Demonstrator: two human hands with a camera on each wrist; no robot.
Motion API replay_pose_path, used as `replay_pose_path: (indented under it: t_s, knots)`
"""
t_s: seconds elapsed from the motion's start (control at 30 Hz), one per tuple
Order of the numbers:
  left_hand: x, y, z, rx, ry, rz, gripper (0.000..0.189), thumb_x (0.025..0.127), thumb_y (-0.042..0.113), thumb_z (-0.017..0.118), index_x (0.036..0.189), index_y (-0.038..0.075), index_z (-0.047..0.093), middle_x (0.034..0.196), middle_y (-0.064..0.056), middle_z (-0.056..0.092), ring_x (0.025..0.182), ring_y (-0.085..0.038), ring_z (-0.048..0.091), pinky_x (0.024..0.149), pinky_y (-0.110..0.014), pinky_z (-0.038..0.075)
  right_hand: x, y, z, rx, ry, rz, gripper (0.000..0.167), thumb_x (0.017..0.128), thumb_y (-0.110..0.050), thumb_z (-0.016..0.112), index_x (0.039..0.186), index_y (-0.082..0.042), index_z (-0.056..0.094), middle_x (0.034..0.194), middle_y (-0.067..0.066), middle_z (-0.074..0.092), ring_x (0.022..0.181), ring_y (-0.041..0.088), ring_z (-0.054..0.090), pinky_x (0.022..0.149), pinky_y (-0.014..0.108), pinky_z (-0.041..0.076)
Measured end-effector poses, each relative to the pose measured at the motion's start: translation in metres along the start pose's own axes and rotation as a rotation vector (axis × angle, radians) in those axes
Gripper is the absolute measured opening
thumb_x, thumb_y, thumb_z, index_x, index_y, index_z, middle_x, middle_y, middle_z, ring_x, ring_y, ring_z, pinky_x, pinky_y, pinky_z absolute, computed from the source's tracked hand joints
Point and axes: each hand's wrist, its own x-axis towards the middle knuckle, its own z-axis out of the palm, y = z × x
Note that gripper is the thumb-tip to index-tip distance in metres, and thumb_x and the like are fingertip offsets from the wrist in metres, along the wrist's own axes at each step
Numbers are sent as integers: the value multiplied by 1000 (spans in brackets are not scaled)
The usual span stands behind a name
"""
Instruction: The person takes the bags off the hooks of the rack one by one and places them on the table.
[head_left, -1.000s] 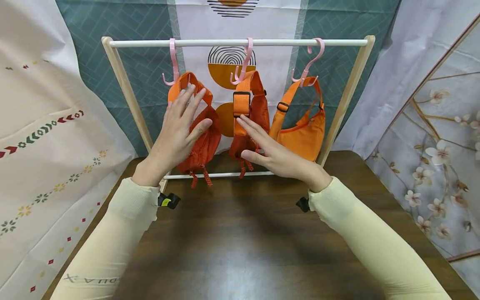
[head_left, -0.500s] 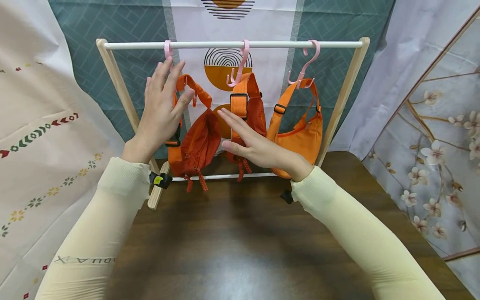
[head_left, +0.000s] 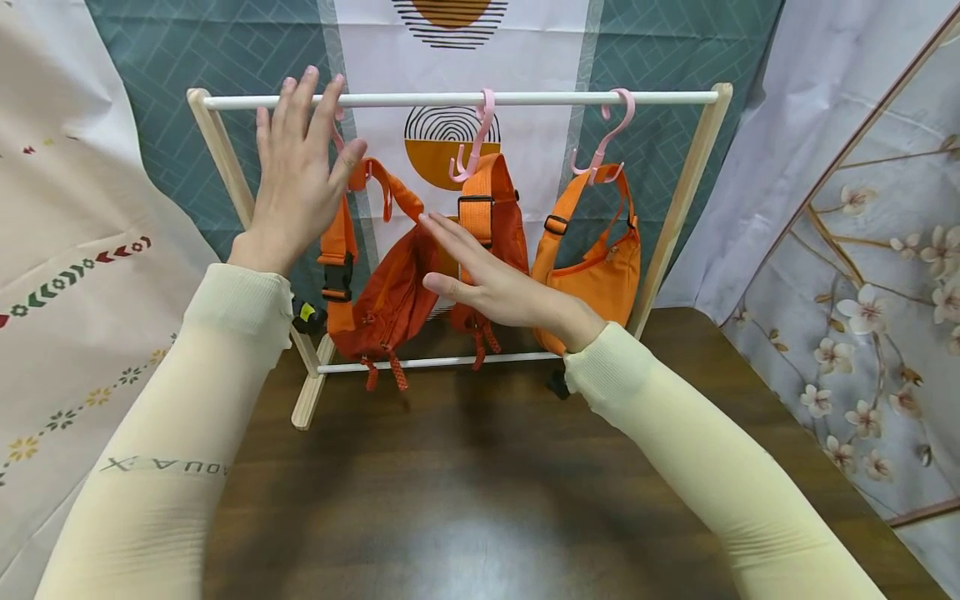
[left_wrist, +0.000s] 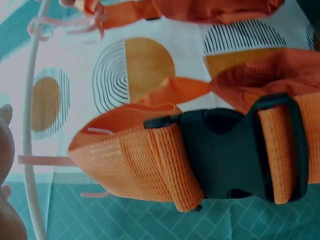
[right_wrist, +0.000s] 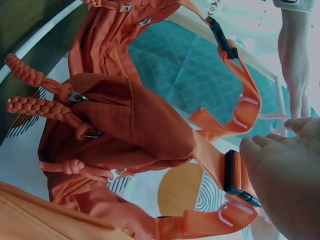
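A red-orange belt bag with a black buckle hangs by its strap on the left of a rack. My left hand is raised in front of its pink hook, fingers spread and pointing up across the white rail; it holds nothing. Straight fingers extend from my right hand in front of the middle orange bag, and whether they touch it I cannot tell. The buckle fills much of the left wrist view. Braided zipper pulls show in the right wrist view.
An orange shoulder bag hangs from a pink hook at the right. The rack's wooden legs stand on a dark wooden table. Patterned cloths enclose the back and sides.
My left hand has moved up and left, from the left bag to the rail's height, uncovering that bag's buckle. My right hand has shifted slightly left. The left bag has tilted.
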Motion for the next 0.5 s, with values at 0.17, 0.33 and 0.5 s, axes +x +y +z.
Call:
replay_pose_path:
  t_s: [0.17,0.33,0.5]
  knots:
    - [6,-10,3,56,-4,12,68,111,50,40,168,22,18,174,-8,11,161,-27,1,126,-49,-11,7,-1,0,13,-11,26,74,110,-44,48,168,-36,2,173,-13,-6,158,8,2,126,53,17]
    - [10,-17,5,100,-5,14,68,111,51,37,169,24,16,175,-6,9,161,-25,-1,125,-49,-14,15,-3,0,19,-8,50,75,110,-45,49,168,-36,2,173,-15,-6,158,10,4,125,52,21]
    - [14,-21,7,117,3,36,68,111,52,36,169,25,15,175,-5,9,161,-24,-1,124,-49,-16,25,-3,-1,11,5,54,75,111,-41,49,168,-32,2,175,-6,-5,158,10,-2,127,53,14]
